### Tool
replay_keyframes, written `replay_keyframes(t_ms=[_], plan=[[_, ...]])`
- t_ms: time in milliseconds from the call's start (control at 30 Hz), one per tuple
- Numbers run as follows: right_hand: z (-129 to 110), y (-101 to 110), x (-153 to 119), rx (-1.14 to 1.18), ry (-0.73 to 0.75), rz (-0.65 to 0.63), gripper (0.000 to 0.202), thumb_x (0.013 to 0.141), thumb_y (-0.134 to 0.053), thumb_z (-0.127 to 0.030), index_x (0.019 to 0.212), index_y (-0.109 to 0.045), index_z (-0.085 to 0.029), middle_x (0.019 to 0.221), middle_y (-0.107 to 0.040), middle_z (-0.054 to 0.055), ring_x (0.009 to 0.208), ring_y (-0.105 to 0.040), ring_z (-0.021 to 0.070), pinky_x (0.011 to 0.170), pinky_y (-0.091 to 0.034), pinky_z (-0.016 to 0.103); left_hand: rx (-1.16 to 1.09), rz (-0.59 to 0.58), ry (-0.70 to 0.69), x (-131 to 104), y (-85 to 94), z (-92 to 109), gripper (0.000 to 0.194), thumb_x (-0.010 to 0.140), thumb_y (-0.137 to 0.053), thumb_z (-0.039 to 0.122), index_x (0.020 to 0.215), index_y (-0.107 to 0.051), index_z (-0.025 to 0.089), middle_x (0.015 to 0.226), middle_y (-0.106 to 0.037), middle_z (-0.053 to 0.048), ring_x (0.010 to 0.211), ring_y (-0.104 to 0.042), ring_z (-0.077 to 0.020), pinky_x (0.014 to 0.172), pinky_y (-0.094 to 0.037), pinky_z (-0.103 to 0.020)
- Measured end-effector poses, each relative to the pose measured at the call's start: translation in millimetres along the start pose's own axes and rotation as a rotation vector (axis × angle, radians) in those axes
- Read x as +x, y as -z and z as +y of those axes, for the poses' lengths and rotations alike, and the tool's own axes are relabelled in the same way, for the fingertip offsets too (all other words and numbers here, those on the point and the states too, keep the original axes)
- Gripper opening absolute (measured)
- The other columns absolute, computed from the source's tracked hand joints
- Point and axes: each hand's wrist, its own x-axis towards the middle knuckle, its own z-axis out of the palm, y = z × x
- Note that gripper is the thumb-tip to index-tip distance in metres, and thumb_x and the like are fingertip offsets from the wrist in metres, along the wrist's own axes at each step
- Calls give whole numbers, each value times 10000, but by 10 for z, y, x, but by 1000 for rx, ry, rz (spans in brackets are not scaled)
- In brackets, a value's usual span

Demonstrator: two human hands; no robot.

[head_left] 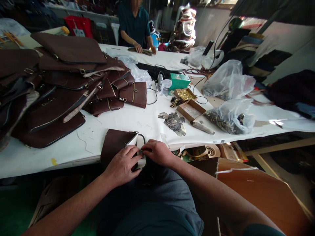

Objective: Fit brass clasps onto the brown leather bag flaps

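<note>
"Where is the piece being worked?"

"At the near edge of the white-topped table (137, 121), close to the person's lap: a dark brown leather piece (112, 141), its pale inner side showing where it opens."

"And the hands?"

"The left hand (124, 164) lies over the opening, fingers partly spread and curved, gripping the piece. The right hand (157, 152) is curled, its fingertips gathered at the opening's edge. Whether they have hold of a small part or only the leather, I can't tell."

"So which step is this?"

"I'd judge it close handwork at that opening, perhaps fitting or adjusting something small. A loose heap of flat silvery metal plates (173, 122) lies just beyond, near an open cardboard box of small gold-coloured pieces (185, 94), but I can't say either belongs to it."

"What does the next move call for?"

"A firm left grip, I think, so the opening doesn't shift, and small, precise right-finger movements. The soft leather could fold or slip if that hold loosens."
</note>
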Motion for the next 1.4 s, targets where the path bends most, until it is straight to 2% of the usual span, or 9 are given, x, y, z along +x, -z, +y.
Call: replay_keyframes(t_ms=[100, 267, 367, 500, 633, 767, 967, 1167, 1400], plan=[[226, 262, -104, -19, -20, 176, 181, 983, -719, -247, 1137, -814, -257, 1075, -760, 47, 903, -719, 177, 847, -536, 280, -7, 34, -23, -5, -9, 1, 416, 853, -795, 286, 1254, -747, 183, 1391, -694, -165, 1311, -605, -369, 1044, -600, -545], [1023, 1134, -386, -379, -286, 594, 299, 965, -711, -363, 1219, -767, -216, 1311, -717, 164, 1237, -635, 343, 1072, -485, 498, -20, 111, -62, -3, -77, -53, 374, 861, -764, 264, 1226, -754, 187, 1368, -719, -158, 1264, -640, -371, 1003, -615, -564], [1455, 1558, -528, -373, -507, 642, 335, 863, -810, -407, 1126, -749, -209, 1287, -719, 203, 1259, -601, 409, 1093, -425, 563, -18, 111, -66, 10, -80, -61, 377, 845, -790, 269, 1213, -761, 195, 1347, -727, -155, 1255, -649, -374, 1005, -614, -564], [1658, 1716, -588, -232, -494, 633, 217, 783, -862, -302, 919, -706, -237, 979, -728, 154, 1083, -648, 364, 994, -435, 494, -21, 65, -32, 21, -41, -38, 393, 827, -813, 267, 1210, -763, 196, 1356, -720, -152, 1270, -641, -365, 1029, -596, -544], [1442, 1573, -593, -19, -423, 648, 218, 901, -717, -395, 1044, -673, -238, 916, -704, 141, 919, -666, 316, 841, -474, 443, -16, 30, 1, 19, -15, -24, 382, 843, -803, 293, 1209, -766, 190, 1377, -712, -149, 1302, -616, -370, 1068, -562, -551], [868, 1153, -397, 304, -315, 640, 408, 1024, -342, -533, 1210, -562, -244, 1022, -715, 117, 778, -695, 246, 687, -552, 381, -19, 28, 12, 6, -10, -23, 361, 865, -787, 319, 1204, -770, 197, 1385, -710, -142, 1334, -595, -370, 1126, -517, -578], [-168, 311, 320, 1253, -211, 567, 402, 913, -596, -640, 894, -544, -241, 741, -560, -13, 556, -553, 149, 522, -515, 298, -24, 7, 29, 10, 2, -19, 386, 846, -805, 349, 1207, -778, 217, 1382, -719, -134, 1411, -537, -393, 1253, -380, -666], [-449, -141, 547, 1157, -197, 466, 544, 859, -807, -589, 704, -409, -251, 556, -478, -70, 417, -424, 94, 395, -361, 246, -22, 8, 35, 16, -1, -39, 382, 861, -786, 359, 1218, -765, 225, 1335, -721, -137, 1403, -545, -380, 1256, -384, -624], [-448, -187, 546, 1054, -178, 454, 496, 912, -744, -577, 702, -432, -254, 532, -493, -69, 411, -433, 104, 395, -341, 252, -39, 21, 33, -3, -46, -86, 388, 867, -777, 369, 1225, -758, 222, 1341, -712, -150, 1411, -542, -383, 1264, -369, -627]])
